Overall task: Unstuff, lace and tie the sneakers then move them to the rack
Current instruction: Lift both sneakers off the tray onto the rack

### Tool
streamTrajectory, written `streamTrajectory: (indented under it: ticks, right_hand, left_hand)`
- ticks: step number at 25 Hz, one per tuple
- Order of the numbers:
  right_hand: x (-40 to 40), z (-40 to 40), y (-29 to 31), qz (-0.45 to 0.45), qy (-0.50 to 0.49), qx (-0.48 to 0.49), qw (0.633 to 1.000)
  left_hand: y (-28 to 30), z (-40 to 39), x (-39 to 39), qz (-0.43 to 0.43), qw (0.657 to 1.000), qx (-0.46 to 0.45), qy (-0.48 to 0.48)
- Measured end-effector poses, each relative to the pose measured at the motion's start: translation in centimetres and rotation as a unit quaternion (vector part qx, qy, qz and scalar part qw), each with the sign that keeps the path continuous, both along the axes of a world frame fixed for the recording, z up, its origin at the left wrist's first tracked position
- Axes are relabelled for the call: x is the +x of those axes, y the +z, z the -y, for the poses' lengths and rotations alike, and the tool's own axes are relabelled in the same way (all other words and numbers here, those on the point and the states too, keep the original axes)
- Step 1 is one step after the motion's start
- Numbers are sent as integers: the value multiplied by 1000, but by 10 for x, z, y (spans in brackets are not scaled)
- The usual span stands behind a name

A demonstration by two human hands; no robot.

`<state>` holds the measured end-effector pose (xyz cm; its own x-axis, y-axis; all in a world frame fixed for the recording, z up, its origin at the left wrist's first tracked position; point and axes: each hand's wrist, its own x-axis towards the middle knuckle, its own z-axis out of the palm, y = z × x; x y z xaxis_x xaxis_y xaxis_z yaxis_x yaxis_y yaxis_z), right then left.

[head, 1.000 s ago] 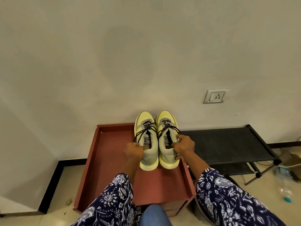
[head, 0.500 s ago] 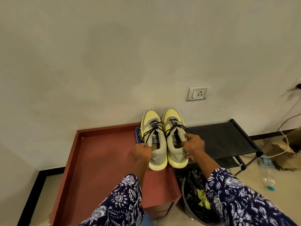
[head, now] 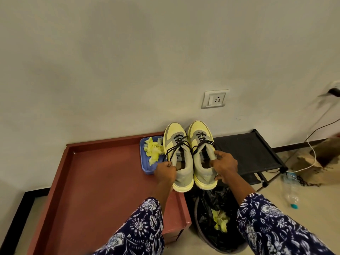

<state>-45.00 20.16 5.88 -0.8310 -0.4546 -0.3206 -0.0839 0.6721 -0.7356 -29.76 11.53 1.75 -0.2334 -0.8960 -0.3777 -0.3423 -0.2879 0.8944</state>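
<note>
Two yellow and grey sneakers with black laces are held side by side in the air, toes toward the wall. My left hand (head: 165, 173) grips the collar of the left sneaker (head: 177, 155). My right hand (head: 223, 165) grips the collar of the right sneaker (head: 202, 153). Both pairs of laces are threaded and knotted. The black shoe rack (head: 252, 153) stands just right of the sneakers, its top shelf bare. The pair hovers over the right edge of the red-brown table (head: 103, 181).
A blue tray (head: 145, 162) with crumpled yellow paper lies on the table by the wall. A black-lined bin (head: 217, 221) holding yellow paper stands on the floor below the sneakers. A plastic bottle (head: 291, 190), cables and a cardboard box sit right of the rack.
Both hands have carried the sneakers to the right, off the table's middle toward the rack. The blue tray behind them has come into view.
</note>
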Motion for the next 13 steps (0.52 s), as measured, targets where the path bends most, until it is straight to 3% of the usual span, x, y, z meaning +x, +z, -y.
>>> streamTrajectory:
  ticks: [7, 13]
  right_hand:
    - [-28, -15, -23, -9, -23, 15, 1000]
    - [-57, -24, -34, -16, -35, 20, 999]
  left_hand:
    - [-9, -12, -29, 38, 999, 24, -6]
    - [-20, -20, -58, 7, 998, 54, 8]
